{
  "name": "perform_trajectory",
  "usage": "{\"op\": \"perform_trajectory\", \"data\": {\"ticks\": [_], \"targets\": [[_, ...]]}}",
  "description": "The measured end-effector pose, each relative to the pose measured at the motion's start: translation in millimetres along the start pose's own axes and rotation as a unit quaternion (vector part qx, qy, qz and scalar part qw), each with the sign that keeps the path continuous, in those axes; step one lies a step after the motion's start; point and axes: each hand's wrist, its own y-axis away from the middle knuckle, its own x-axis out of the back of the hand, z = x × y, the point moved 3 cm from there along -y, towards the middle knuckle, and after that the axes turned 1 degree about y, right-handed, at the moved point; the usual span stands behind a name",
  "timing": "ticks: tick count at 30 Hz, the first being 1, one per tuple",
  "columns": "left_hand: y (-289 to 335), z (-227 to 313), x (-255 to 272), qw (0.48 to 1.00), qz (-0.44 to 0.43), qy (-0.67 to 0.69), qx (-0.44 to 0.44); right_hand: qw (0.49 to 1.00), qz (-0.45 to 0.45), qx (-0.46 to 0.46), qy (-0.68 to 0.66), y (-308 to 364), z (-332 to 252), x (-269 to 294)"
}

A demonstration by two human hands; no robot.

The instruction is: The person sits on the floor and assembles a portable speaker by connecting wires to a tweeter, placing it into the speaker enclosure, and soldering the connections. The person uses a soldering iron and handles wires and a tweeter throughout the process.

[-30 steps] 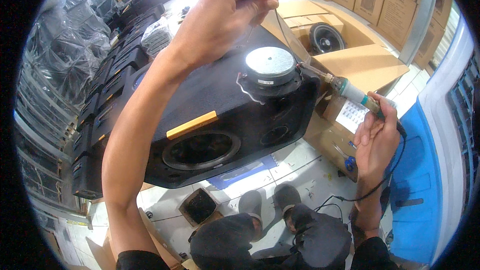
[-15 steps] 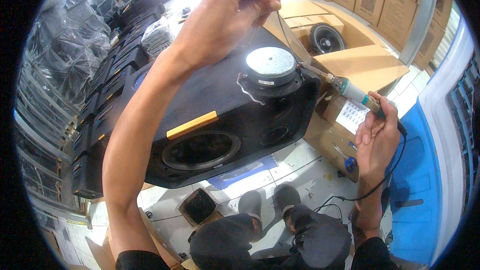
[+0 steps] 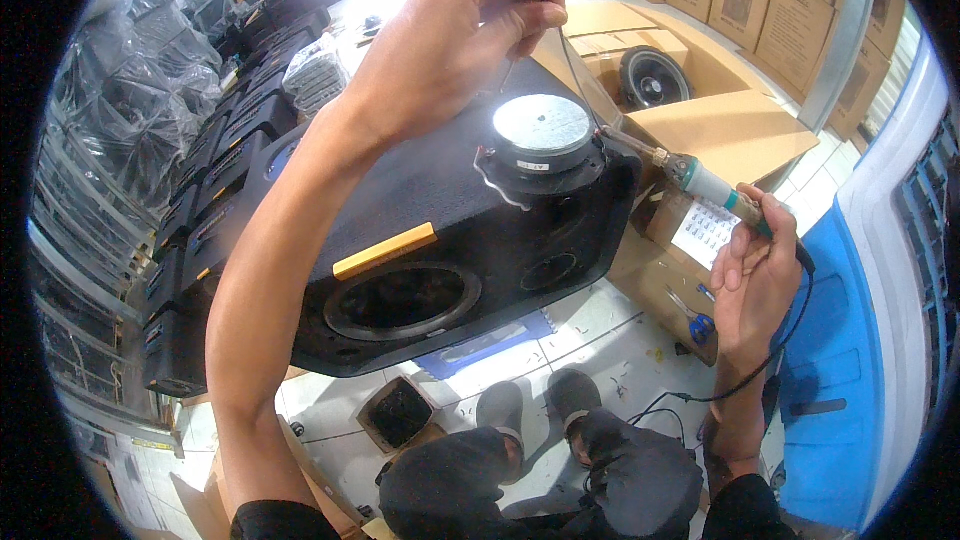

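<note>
My left hand (image 3: 465,35) is raised over a black speaker cabinet (image 3: 420,185), thumb and fingers pinching a thin solder wire (image 3: 577,70). That wire runs down to the right edge of a speaker driver (image 3: 543,127), which lies magnet-up on the cabinet. In my right hand (image 3: 752,270) is a soldering iron (image 3: 712,183) with a pale, green-banded handle. Its tip meets the driver's edge near the wire's end; the exact contact is too small to make out. A short lead (image 3: 500,190) hangs from the driver's left side.
A yellow strip (image 3: 385,251) lies along the cabinet's edge, above a round opening. To the right, an open carton (image 3: 735,125) holds another driver (image 3: 655,78). Blue-handled scissors (image 3: 697,321) lie on cardboard below. A small box (image 3: 397,413) stands on the floor by my feet.
My left hand has moved very slightly to the right with the solder wire. The soldering iron stays at the driver's edge.
</note>
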Motion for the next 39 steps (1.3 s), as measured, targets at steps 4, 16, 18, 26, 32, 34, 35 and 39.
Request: {"op": "perform_trajectory", "data": {"ticks": [4, 16, 18, 26, 32, 34, 35, 39], "targets": [[-0.1, 3.7, 0.4, 0.999, -0.007, -0.034, -0.027, 1.000, -0.004, -0.010, -0.006, -0.5, 0.4, 0.1], [0.5, 1.6, 0.2, 0.998, -0.006, -0.051, -0.038, 1.000, -0.005, -0.014, -0.001, -0.1, -0.1, 0.2], [0.9, 0.6, -0.5, 0.999, -0.002, -0.036, -0.028, 1.000, -0.002, -0.014, -0.006, 0.0, -0.2, 0.3], [2.5, -0.9, 1.8, 1.000, 0.006, -0.017, -0.006, 1.000, -0.012, -0.005, -0.008, -0.1, -0.2, -0.2], [1.2, 1.9, -0.7, 0.998, -0.006, -0.050, -0.042, 1.000, -0.006, -0.003, -0.009, -0.1, -0.5, 0.2], [1.3, 1.7, -0.8, 0.998, -0.007, -0.049, -0.036, 1.000, -0.006, -0.001, -0.010, -0.2, -0.4, 0.6], [1.7, 2.0, -1.1, 0.998, -0.002, -0.049, -0.043, 1.000, -0.006, -0.002, -0.011, -0.3, -0.3, 0.8], [3.1, -1.1, -1.2, 1.000, 0.008, 0.010, -0.003, 1.000, 0.002, 0.003, -0.008, -0.3, -0.7, 1.6]]}}
